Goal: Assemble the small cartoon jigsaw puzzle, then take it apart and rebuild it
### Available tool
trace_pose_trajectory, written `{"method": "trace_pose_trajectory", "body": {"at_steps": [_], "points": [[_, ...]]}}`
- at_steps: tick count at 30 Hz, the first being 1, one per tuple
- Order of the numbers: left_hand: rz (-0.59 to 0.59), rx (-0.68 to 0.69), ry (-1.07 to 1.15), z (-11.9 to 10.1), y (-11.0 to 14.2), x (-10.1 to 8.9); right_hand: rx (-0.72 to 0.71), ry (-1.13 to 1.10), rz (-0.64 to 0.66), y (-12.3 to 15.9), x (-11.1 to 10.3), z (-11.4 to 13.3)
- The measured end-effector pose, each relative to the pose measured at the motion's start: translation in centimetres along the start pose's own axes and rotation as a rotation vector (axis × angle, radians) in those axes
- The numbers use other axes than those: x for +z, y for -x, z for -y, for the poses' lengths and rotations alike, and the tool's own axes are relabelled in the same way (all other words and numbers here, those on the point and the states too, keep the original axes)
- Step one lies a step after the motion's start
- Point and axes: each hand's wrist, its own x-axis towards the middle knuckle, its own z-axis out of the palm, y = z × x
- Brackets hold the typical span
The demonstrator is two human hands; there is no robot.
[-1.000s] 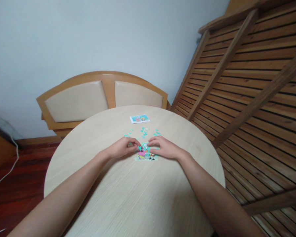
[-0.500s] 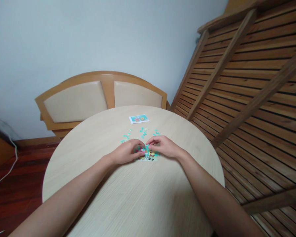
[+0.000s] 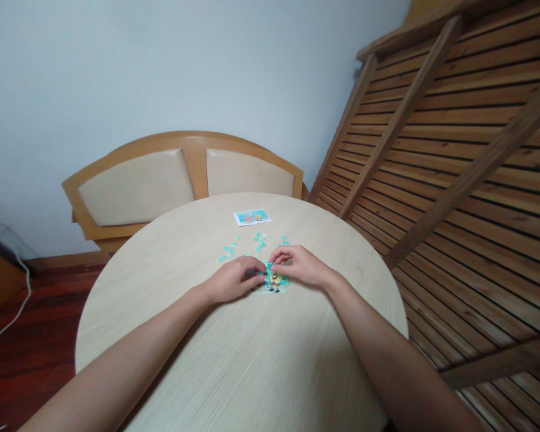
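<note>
A partly joined jigsaw puzzle [image 3: 275, 283] with a yellow cartoon figure lies flat on the round table, between my two hands. My left hand [image 3: 236, 279] rests over its left part, fingers curved and thumb apart, covering much of the picture there. From the right, my right hand [image 3: 297, 264] reaches over the upper edge, with thumb and fingertips pinched at a small teal puzzle piece [image 3: 269, 266]. The fingertips hide most of that piece. Loose teal puzzle pieces [image 3: 261, 241] are scattered just beyond my hands, in several small groups.
Farther back on the round wooden table [image 3: 234, 360] lies a printed picture card [image 3: 252, 217]. A padded headboard [image 3: 137, 186] stands behind the table against the wall. A slatted wooden frame [image 3: 432, 138] leans on the right, and a white cable [image 3: 27, 288] hangs at the left.
My left hand has moved right over the puzzle's left part, uncovering loose pieces beyond it. My right hand stays at the upper edge, its fingertips now closer to the left hand.
</note>
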Motion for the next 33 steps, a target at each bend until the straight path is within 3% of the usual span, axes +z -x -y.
{"method": "trace_pose_trajectory", "body": {"at_steps": [3,7,20,27,33], "points": [[-0.071,-0.112,0.094,-0.4,-0.3,0.2,0.052,-0.063,0.021,0.0,0.5,0.0],[-0.115,-0.159,0.204,-0.7,-0.5,0.4,0.090,-0.097,0.070,-0.1,1.3,0.1],[-0.144,-0.269,0.450,0.2,-0.7,0.8,-0.031,0.040,0.084,-0.2,1.3,0.0],[-0.200,-0.265,0.418,1.5,-0.8,0.5,-0.034,0.141,0.097,-0.2,1.2,0.1],[-0.243,-0.216,0.271,2.6,-0.6,-0.1,-0.171,0.365,0.084,-0.2,1.2,-0.7]]}}
